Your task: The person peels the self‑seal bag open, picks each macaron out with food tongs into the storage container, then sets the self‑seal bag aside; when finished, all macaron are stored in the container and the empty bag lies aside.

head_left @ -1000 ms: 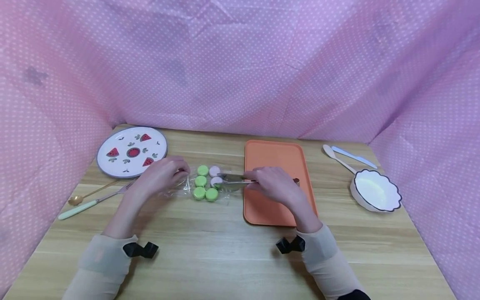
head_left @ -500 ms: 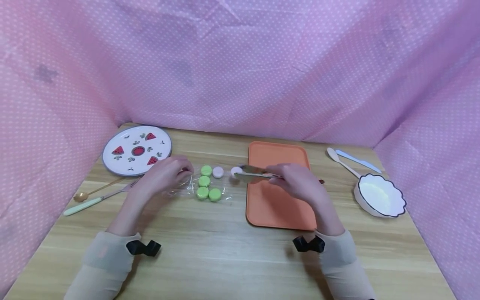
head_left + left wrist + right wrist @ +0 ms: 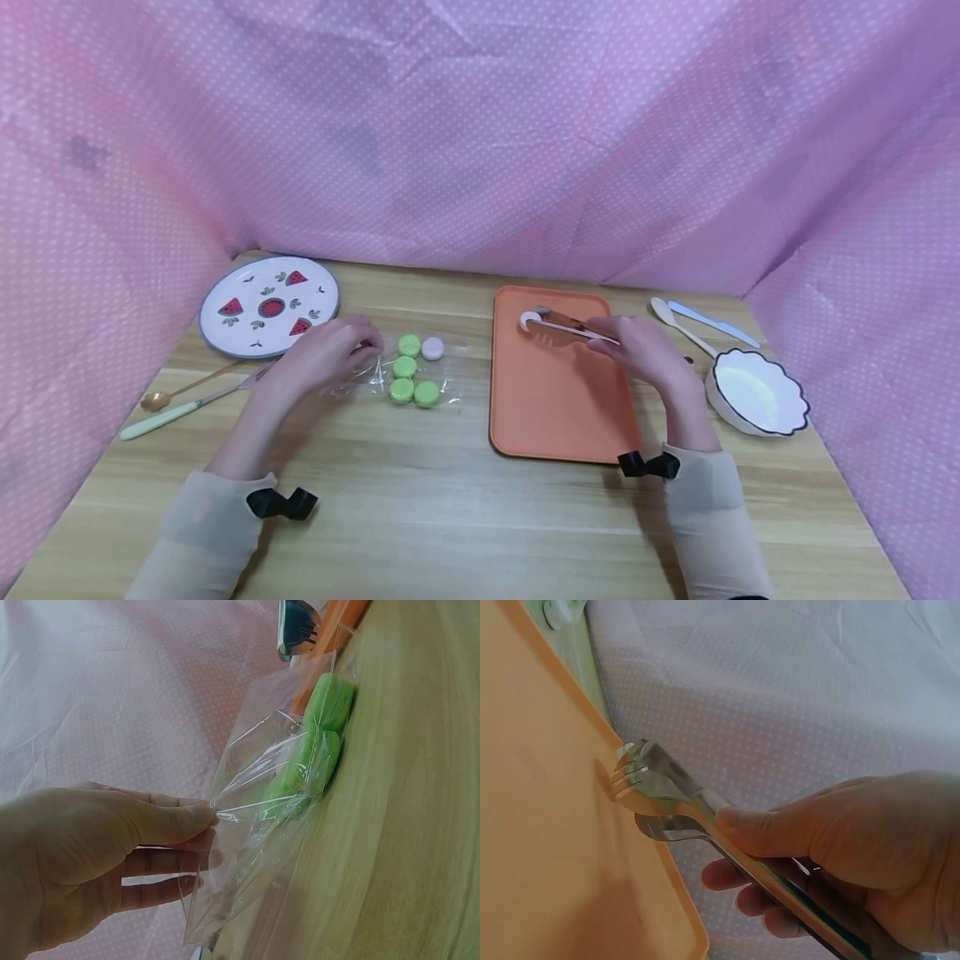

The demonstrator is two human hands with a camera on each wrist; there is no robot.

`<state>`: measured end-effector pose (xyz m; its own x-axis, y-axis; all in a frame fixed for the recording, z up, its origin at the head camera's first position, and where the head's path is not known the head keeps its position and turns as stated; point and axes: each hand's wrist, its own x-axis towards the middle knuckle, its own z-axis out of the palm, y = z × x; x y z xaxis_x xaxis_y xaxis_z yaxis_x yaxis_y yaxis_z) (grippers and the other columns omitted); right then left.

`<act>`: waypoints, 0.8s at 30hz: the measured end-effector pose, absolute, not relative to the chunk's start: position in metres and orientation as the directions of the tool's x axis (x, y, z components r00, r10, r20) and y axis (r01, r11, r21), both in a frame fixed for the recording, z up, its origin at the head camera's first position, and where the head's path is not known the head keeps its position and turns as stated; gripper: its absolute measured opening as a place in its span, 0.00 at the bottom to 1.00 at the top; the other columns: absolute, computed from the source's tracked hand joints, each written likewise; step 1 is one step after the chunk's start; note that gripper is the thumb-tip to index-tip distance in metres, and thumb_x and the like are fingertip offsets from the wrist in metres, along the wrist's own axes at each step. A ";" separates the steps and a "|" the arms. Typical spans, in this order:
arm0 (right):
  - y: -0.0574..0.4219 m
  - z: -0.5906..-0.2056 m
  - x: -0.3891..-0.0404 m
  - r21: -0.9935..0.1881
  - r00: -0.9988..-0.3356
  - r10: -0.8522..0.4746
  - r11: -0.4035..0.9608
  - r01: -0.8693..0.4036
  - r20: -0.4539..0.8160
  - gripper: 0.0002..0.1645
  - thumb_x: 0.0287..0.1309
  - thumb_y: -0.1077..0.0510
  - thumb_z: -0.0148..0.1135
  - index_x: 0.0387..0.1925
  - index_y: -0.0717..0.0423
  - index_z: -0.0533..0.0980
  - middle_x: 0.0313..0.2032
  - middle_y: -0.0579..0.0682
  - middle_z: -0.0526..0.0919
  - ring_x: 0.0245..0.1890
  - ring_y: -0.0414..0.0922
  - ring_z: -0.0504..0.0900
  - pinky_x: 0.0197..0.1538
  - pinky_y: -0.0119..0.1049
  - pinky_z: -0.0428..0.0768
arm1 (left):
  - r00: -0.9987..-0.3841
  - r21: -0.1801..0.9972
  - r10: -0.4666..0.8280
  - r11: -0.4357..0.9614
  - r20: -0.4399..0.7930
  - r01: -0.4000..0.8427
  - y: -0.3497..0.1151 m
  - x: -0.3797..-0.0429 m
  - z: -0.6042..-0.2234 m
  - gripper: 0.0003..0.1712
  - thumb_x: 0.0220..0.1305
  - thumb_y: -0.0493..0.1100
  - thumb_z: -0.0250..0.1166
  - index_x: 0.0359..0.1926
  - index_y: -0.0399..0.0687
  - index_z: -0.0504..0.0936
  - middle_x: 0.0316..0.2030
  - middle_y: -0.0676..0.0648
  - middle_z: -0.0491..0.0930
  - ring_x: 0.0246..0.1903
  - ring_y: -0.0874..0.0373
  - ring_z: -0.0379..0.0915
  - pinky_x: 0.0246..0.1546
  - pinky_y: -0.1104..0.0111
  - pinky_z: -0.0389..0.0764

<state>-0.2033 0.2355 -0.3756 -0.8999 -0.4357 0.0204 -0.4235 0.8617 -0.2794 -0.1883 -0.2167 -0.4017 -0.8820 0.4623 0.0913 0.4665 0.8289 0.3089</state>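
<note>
Four round green macarons (image 3: 404,367) and one pale lilac macaron (image 3: 432,348) lie close together on the wood-grain table (image 3: 420,508), with the film of a clear, crinkled plastic bag (image 3: 251,862) showing around them. The left hand (image 3: 337,346) pinches the near edge of that bag between thumb and forefinger, its other fingers loosely bent behind the film. The right hand (image 3: 637,343) grasps a pair of shiny metal tongs (image 3: 761,871) with a slotted, fork-like tip, the thumb pressed along one arm and the fingers under the other. Between the tips of the tongs sits a second pale lilac macaron (image 3: 528,321), above the upper left part of a rectangular orange tray (image 3: 547,417); whether it touches the tray is hard to tell.

Beyond the left arm lies a round white plate (image 3: 281,340) with a blue rim and red watermelon slices painted on it. Nearer the person, a small gold-coloured spoon (image 3: 156,401) rests beside a metal fork with a pale mint handle (image 3: 161,419). On the far right stands a white scalloped bowl (image 3: 723,404) with a dark rim, near a cream-coloured spoon (image 3: 663,312) and a light blue knife (image 3: 708,322). Pink polka-dot cloth (image 3: 480,150) hangs behind everything.
</note>
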 end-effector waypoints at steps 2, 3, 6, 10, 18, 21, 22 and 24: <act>0.237 -0.377 -0.205 -0.267 -0.902 -0.432 0.868 -0.420 0.016 0.16 0.60 0.48 0.60 0.48 0.47 0.78 0.34 0.46 0.85 0.30 0.42 0.77 0.35 0.39 0.75 | -0.882 0.312 0.463 0.828 0.089 0.466 -0.217 -0.188 -0.402 0.04 0.61 0.44 0.63 0.36 0.54 0.83 0.35 0.56 0.81 0.38 0.61 0.77 0.43 0.62 0.78; 0.237 -0.378 -0.206 -0.259 -0.903 -0.429 0.871 -0.418 0.013 0.17 0.60 0.48 0.60 0.49 0.47 0.78 0.36 0.46 0.85 0.31 0.43 0.78 0.36 0.41 0.76 | -0.882 0.313 0.463 0.828 0.089 0.466 -0.217 -0.188 -0.403 0.04 0.61 0.44 0.64 0.36 0.54 0.84 0.35 0.56 0.81 0.38 0.60 0.77 0.43 0.61 0.78; 0.238 -0.379 -0.207 -0.254 -0.911 -0.413 0.881 -0.400 0.004 0.20 0.60 0.49 0.60 0.53 0.47 0.77 0.41 0.47 0.85 0.36 0.45 0.81 0.41 0.45 0.78 | -0.879 0.310 0.466 0.825 0.097 0.472 -0.217 -0.188 -0.403 0.04 0.61 0.44 0.64 0.37 0.54 0.84 0.36 0.55 0.82 0.40 0.59 0.78 0.44 0.60 0.79; 0.239 -0.382 -0.209 -0.245 -0.916 -0.401 0.888 -0.389 -0.001 0.21 0.61 0.49 0.60 0.54 0.48 0.76 0.44 0.50 0.85 0.41 0.49 0.83 0.44 0.48 0.78 | -0.879 0.304 0.465 0.827 0.104 0.473 -0.217 -0.187 -0.402 0.04 0.60 0.45 0.65 0.37 0.54 0.84 0.36 0.55 0.82 0.40 0.59 0.78 0.44 0.60 0.79; 0.241 -0.385 -0.211 -0.247 -0.923 -0.384 0.897 -0.367 -0.024 0.24 0.61 0.50 0.60 0.57 0.52 0.75 0.50 0.54 0.83 0.49 0.55 0.81 0.51 0.53 0.77 | -0.876 0.295 0.469 0.825 0.118 0.481 -0.216 -0.188 -0.402 0.03 0.60 0.44 0.65 0.35 0.55 0.84 0.36 0.55 0.82 0.39 0.59 0.78 0.43 0.60 0.79; 0.242 -0.385 -0.211 -0.247 -0.924 -0.383 0.898 -0.365 -0.026 0.24 0.61 0.50 0.60 0.57 0.51 0.74 0.50 0.54 0.83 0.49 0.55 0.81 0.51 0.53 0.76 | -0.876 0.294 0.468 0.826 0.121 0.482 -0.217 -0.187 -0.402 0.03 0.60 0.44 0.65 0.35 0.56 0.83 0.35 0.55 0.82 0.39 0.59 0.78 0.43 0.60 0.79; 0.242 -0.385 -0.211 -0.246 -0.924 -0.382 0.898 -0.365 -0.027 0.24 0.61 0.49 0.60 0.57 0.51 0.75 0.50 0.53 0.83 0.49 0.55 0.81 0.51 0.53 0.76 | -0.877 0.294 0.465 0.827 0.119 0.479 -0.216 -0.187 -0.402 0.03 0.59 0.44 0.65 0.35 0.56 0.83 0.35 0.55 0.82 0.39 0.59 0.78 0.43 0.61 0.79; 0.241 -0.385 -0.211 -0.244 -0.924 -0.382 0.899 -0.364 -0.028 0.24 0.61 0.49 0.60 0.57 0.51 0.75 0.49 0.53 0.83 0.49 0.55 0.81 0.50 0.52 0.76 | -0.877 0.294 0.465 0.827 0.121 0.479 -0.217 -0.187 -0.402 0.03 0.59 0.44 0.66 0.35 0.55 0.83 0.35 0.55 0.82 0.39 0.59 0.78 0.42 0.60 0.79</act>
